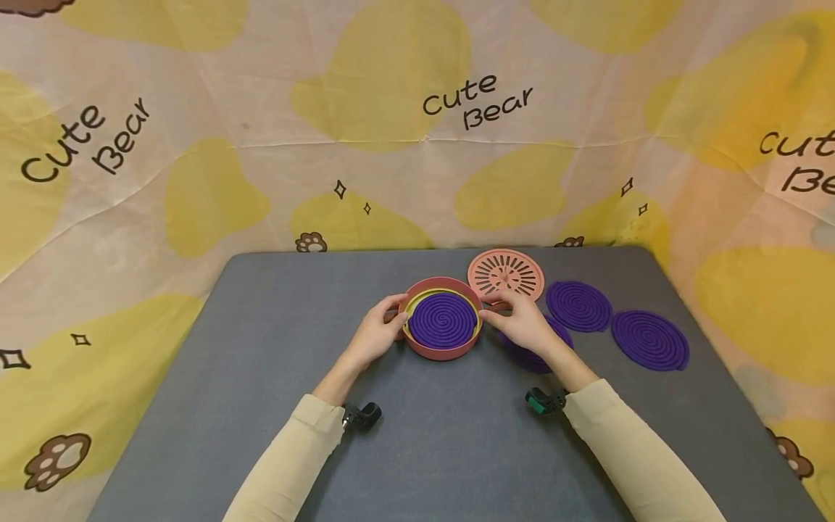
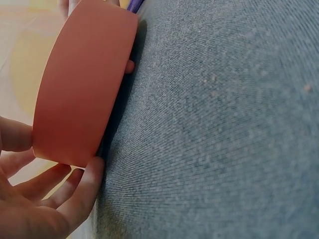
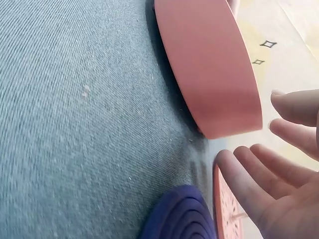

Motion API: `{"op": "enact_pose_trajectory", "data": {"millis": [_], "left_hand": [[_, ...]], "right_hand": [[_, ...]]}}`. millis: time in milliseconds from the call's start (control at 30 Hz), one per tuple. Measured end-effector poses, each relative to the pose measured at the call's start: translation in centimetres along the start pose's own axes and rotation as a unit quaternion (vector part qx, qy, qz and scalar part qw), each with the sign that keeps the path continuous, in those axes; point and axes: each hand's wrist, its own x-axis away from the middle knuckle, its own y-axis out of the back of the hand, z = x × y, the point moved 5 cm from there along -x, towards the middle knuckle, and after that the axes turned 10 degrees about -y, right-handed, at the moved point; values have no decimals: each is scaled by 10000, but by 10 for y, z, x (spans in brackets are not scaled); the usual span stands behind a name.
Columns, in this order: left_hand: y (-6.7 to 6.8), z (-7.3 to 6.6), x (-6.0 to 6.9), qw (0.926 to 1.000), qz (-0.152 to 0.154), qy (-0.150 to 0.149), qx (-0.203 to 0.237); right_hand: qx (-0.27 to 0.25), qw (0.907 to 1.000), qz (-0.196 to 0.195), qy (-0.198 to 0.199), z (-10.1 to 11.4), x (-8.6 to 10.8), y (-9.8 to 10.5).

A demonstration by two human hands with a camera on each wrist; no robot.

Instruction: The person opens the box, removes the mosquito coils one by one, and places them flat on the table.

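Note:
A round pink mosquito coil box (image 1: 441,354) stands on the table in the head view, with a yellow ring showing inside its rim. A purple mosquito coil (image 1: 443,320) lies in it. At the box's left side my left hand (image 1: 380,330) grips the wall, thumb at the upper edge and fingers against the side and lower edge in the left wrist view. My right hand (image 1: 515,319) is at the right side, fingers spread and a small gap from the pink wall (image 3: 214,74) in the right wrist view. It holds nothing.
A pink slotted lid (image 1: 505,274) lies behind the right hand. One purple coil (image 1: 531,359) is partly hidden under the right hand and wrist. Two more, a nearer coil (image 1: 579,306) and a farther coil (image 1: 650,340), lie to the right. A printed cloth (image 1: 391,109) hangs behind the table.

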Motion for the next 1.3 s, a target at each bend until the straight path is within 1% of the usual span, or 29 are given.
{"op": "enact_pose_trajectory", "data": {"millis": [133, 200, 267, 467, 567, 700, 800, 900, 1000, 1167, 1300], "left_hand": [[1, -2, 0, 10000, 24, -16, -85], [2, -4, 0, 9996, 39, -63, -259], [4, -7, 1, 9984, 23, -159, -546], [10, -20, -5, 9891, -83, -571, -1358], [12, -27, -8, 9843, -126, -701, -1615], [12, -37, -12, 9769, -208, -879, -1935], [10, -45, -15, 9731, -243, -1120, -2001], [6, -53, -17, 9722, -251, -1342, -1903], [2, -59, -20, 9716, -236, -1485, -1828], [-7, -60, -25, 9711, -150, -1564, -1799], [-15, -57, -31, 9700, -11, -1517, -1899]], "right_hand": [[-122, 9999, 72, -98, -2, -1, -4], [-202, 9996, 113, -149, -3, -1, -6], [-252, 9994, 171, -144, -3, -2, -8], [-287, 9994, 183, -23, -1, -3, -11], [-297, 9995, 143, -1, -1, -3, -12], [-444, 9989, 170, -23, -2, -3, -13], [-583, 9981, 202, -52, -3, -3, -14], [-626, 9978, 208, -83, -4, -3, -15], [-602, 9979, 203, -123, -6, -4, -16], [-521, 9983, 201, -173, -5, -5, -17], [-504, 9982, 247, -219, 10, 1, -14]]}}
